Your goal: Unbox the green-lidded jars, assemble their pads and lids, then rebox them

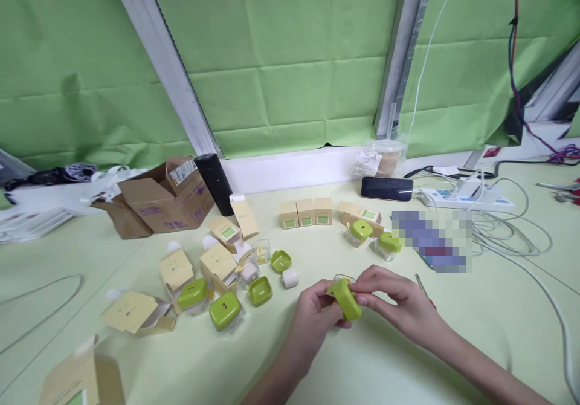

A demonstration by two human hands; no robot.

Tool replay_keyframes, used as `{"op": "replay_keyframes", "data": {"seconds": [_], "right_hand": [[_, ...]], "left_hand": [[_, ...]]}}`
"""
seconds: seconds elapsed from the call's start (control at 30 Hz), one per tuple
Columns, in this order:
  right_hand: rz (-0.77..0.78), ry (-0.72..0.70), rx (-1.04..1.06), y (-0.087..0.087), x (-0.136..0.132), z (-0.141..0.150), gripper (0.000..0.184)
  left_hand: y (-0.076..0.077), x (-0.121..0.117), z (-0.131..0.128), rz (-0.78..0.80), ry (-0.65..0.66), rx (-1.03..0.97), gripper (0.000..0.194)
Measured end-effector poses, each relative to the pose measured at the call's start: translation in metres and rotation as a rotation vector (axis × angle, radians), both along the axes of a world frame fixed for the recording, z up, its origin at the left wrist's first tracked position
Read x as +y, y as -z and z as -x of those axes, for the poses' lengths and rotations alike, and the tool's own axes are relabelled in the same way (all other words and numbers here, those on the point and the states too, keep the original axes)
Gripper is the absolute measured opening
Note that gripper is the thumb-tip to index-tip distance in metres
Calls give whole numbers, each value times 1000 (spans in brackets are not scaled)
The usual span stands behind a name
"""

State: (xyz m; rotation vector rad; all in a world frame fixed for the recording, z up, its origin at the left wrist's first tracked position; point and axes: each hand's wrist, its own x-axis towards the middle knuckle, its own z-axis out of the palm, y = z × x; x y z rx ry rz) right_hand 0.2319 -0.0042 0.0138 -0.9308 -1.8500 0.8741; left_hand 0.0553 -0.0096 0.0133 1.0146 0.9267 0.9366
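Observation:
Near the front middle of the table, my left hand point(317, 315) is closed around a small rounded green case point(347, 301), which is tilted up on its side. The fingertips of my right hand point(394, 299) pinch the case's right upper edge. A thin cord loop point(345, 278) shows just behind it; I cannot make out which fingers touch it. To the left of my hands lie an open green shell point(260, 291), another green shell point(281, 262), a small white rounded piece point(290, 278) and a clear shell point(261, 251).
More green-lidded clear cases point(226, 310) lie at the left and back right. Opened small cartons point(136, 312) spread leftward; three closed small boxes point(306, 213) stand behind. A cardboard box point(165, 199), black bottle point(214, 184), phone point(386, 188), power strip point(466, 198) and loose cables point(512, 230) line the back.

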Motion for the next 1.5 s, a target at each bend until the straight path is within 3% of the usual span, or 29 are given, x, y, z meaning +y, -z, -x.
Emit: {"op": "replay_keyframes", "data": {"seconds": [0.13,0.23,0.37,0.43,0.5,0.6,0.73,0.8,0.93,1.07,1.27,1.4,1.5], "right_hand": [[-15,-57,-67,-7,-7,5,60],[-44,-90,-115,-9,-4,1,43],[-71,166,-60,-6,11,-15,39],[-53,237,-30,-4,17,-21,42],[-32,221,-44,-1,21,-21,42],[-31,129,-124,4,19,-13,38],[29,31,-206,10,11,1,46],[46,-22,-263,9,7,5,45],[-9,-149,-370,4,4,6,39],[-70,-137,-367,0,4,5,42],[11,-179,-375,9,0,3,62],[14,-117,-404,21,-2,-5,69],[18,-49,-385,23,-2,-10,63]], "left_hand": [[2,1,-2,-151,0,42,18],[3,4,0,-228,-47,137,12],[5,12,10,-436,-186,445,7],[6,15,14,-544,-176,642,12],[9,16,16,-584,-106,767,18],[15,13,15,-568,0,748,36],[25,10,15,-440,70,648,79],[28,10,15,-388,90,616,84],[32,12,14,-377,76,589,74],[33,13,14,-421,63,570,64],[24,11,15,-463,79,605,60],[8,-10,34,-431,49,786,41],[-7,-43,68,-393,-134,859,42]]}}
